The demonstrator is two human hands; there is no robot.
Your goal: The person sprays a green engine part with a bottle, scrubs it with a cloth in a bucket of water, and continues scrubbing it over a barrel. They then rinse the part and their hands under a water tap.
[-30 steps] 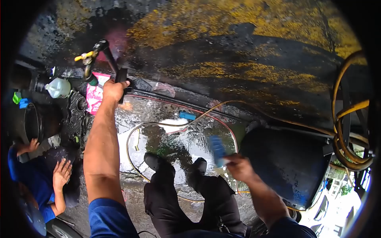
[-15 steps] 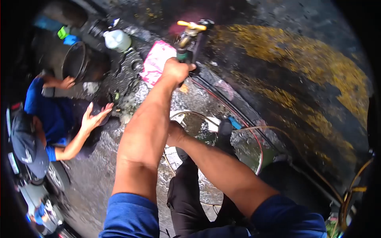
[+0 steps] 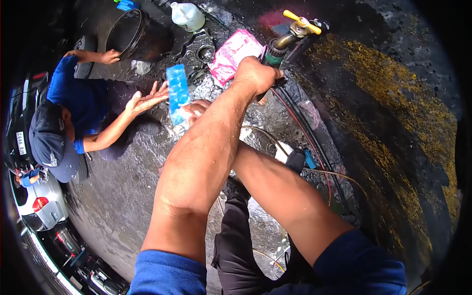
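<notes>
My left hand (image 3: 256,77) is wrapped round the hose end, just below the green connector (image 3: 273,59) under a brass tap (image 3: 294,30) with a yellow handle. My right arm crosses beneath my left forearm. At its end my right hand (image 3: 199,109), partly hidden by that forearm, holds a flat blue rectangular piece (image 3: 178,91), blurred and pale-spotted. Close to the blue piece is a co-worker's open hand (image 3: 146,100), palm up. A pink and white packet (image 3: 237,55) lies beside my left hand.
The crouching co-worker (image 3: 81,115) keeps the other hand on a black bucket's rim (image 3: 132,51). Behind stand a white jug (image 3: 188,17) and a dark metal part (image 3: 194,51). Hoses (image 3: 309,130) run along the wet ground on the right. Parked vehicles (image 3: 42,201) are at left.
My right hand has come out from behind my left forearm toward the co-worker, bringing the blue piece into view. The camera view has shifted; my left hand stays at the tap.
</notes>
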